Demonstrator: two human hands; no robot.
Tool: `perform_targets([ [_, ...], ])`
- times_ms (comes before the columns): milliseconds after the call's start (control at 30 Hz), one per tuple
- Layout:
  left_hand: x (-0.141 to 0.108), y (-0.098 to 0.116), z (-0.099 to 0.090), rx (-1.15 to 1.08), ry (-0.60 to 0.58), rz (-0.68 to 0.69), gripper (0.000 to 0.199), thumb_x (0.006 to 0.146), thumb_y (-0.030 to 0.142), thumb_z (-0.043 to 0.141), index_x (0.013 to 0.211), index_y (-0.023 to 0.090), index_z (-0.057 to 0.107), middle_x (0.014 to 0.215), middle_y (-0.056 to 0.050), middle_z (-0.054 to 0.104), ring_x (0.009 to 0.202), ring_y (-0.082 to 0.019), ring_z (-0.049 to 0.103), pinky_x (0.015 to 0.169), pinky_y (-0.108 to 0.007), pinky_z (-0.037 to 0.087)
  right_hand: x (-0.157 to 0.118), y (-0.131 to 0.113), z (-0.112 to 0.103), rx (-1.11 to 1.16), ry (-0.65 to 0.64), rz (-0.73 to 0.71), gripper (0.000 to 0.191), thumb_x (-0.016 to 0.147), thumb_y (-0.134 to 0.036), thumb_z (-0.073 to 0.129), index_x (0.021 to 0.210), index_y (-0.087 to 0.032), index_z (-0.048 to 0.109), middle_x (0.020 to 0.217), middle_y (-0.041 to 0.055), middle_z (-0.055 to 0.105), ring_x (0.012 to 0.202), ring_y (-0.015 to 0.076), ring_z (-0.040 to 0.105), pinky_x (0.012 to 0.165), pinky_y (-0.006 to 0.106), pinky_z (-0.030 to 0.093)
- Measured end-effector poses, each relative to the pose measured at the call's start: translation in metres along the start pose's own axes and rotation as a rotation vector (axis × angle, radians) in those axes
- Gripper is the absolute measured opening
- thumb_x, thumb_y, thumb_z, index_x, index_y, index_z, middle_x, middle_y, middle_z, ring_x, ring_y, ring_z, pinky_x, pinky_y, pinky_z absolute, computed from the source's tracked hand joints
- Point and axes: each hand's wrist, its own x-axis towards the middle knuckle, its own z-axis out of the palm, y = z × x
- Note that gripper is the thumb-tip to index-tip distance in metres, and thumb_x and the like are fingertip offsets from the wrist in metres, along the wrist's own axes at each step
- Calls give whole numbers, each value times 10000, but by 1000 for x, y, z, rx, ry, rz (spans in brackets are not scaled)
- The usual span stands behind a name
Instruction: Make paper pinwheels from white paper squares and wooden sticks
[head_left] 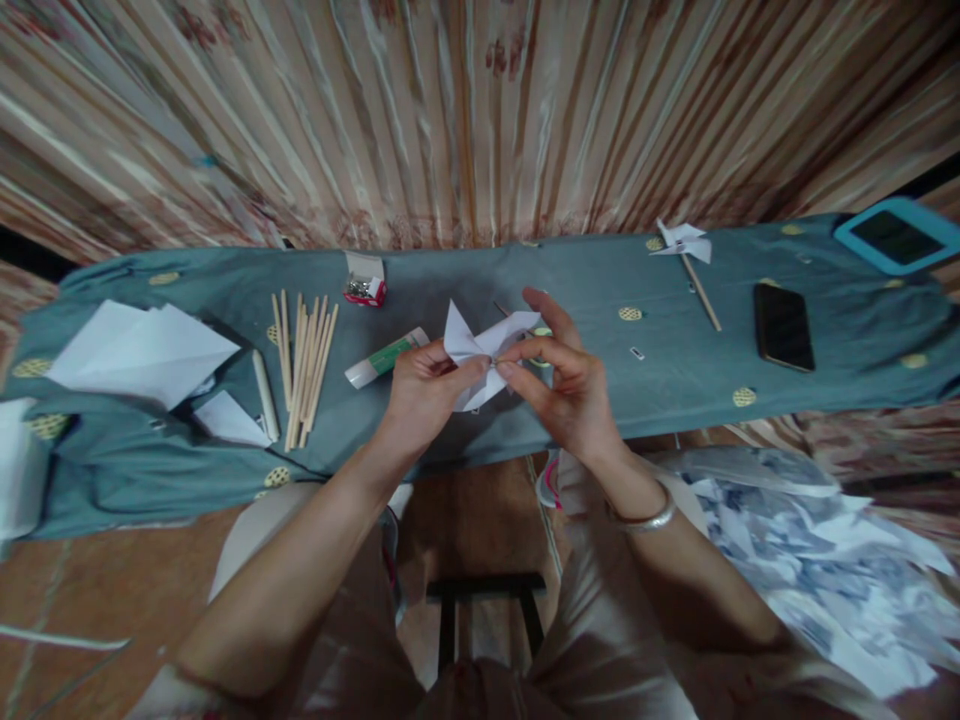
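A folded white paper pinwheel (466, 343) is held above the table, its blades standing out. My left hand (421, 393) grips it from the left, thumb pressed near the centre and fingers behind. At the centre of the pinwheel, my right hand (566, 385) pinches a small metallic pin (493, 362) between thumb and forefinger; the other fingers are raised or curled. Just left of my left hand lies a green and white glue stick (386, 357). Behind it stands an open red and white box (365, 282) with small metal pieces inside.
Left on the cloth-covered table (585, 390) are several wooden sticks (304, 365), a white pen-like stick (265, 395) and white paper sheets (139, 350). Another pinwheel on a stick (686, 243), a phone (784, 325) and a blue-framed tablet (900, 236) lie right. Crumpled paper (825, 570) is heaped below.
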Motion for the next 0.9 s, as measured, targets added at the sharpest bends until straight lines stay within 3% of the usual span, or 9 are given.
perform_targets([
  [633,0,-2,-2,-15,-40,0,162,607,255,810,735,167,765,673,2,725,603,-125,612,636,-252,496,0,1,2,33,-34,35,32,889,-260,673,860,-248,668,1500,39,491,1383,243,488,1174,477,379],
  [900,1,-2,-4,-16,-47,-22,254,570,318,854,755,170,763,698,-5,725,637,-144,628,652,-268,500,-1,2,3,13,-47,35,29,888,-235,660,867,-254,655,1483,45,502,1382,251,491,1172,491,385],
])
